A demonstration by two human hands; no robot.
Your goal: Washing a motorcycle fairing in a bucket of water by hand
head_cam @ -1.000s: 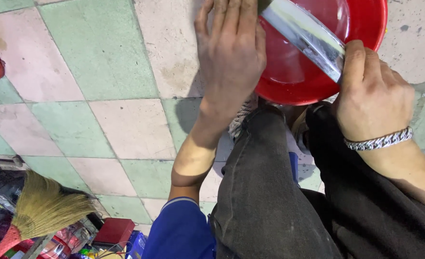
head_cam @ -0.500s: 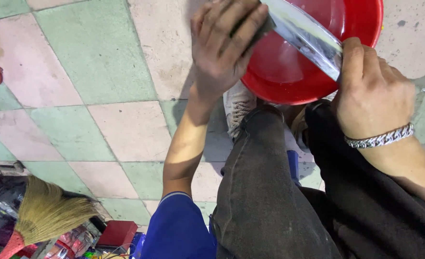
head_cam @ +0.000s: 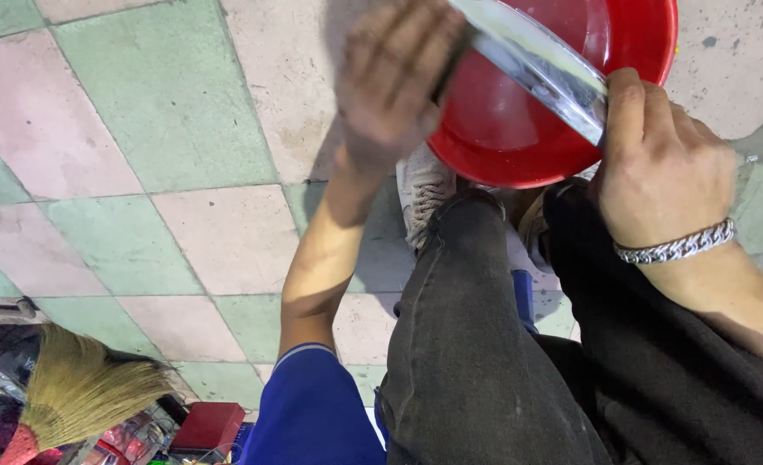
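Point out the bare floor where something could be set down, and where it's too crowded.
Free: the checked floor tiles left of the left hand, between the red basin and the broom. Crowded: around the basin, where the right hand grips a shiny metal piece above the shoe and knees; also the clutter beside the broom.

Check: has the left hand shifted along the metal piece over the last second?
Yes. The left hand has slid down and back along the metal piece, nearer the basin's near rim; the right hand holds the lower end.
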